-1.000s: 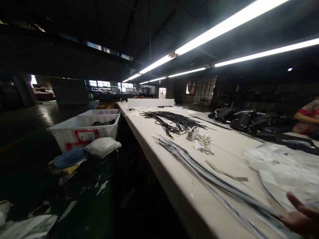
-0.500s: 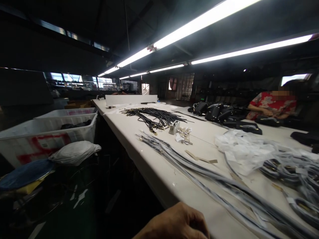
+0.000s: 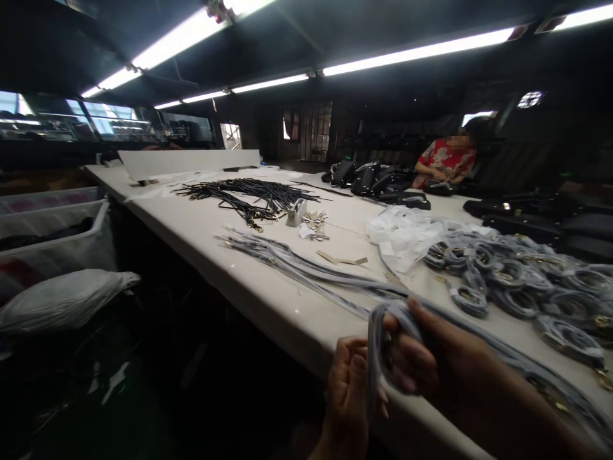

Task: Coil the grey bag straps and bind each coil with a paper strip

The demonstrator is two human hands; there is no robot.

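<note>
My left hand (image 3: 347, 396) and my right hand (image 3: 431, 358) are together at the table's near edge, holding a grey strap (image 3: 387, 332). The strap is looped around the fingers of my right hand, and a length of it hangs down past my left hand. Its far end runs off to the right along the table. Several coiled grey straps with gold buckles (image 3: 512, 275) lie to the right of my hands. A long bundle of grey straps (image 3: 287, 265) stretches along the white table (image 3: 268, 294) to their left.
Farther along the table lie black cords (image 3: 244, 195), a tape dispenser (image 3: 297, 213), paper scraps (image 3: 313, 227) and a white plastic bag (image 3: 402, 233). A co-worker in a red patterned top (image 3: 445, 163) sits behind black bags (image 3: 373, 179). White bins (image 3: 52, 223) and a white sack (image 3: 57, 300) stand left of the table.
My view has swung left, bringing the coiled straps into sight at right. My hands, earlier apart and holding nothing visible, are now together with a strap looped around my right fingers.
</note>
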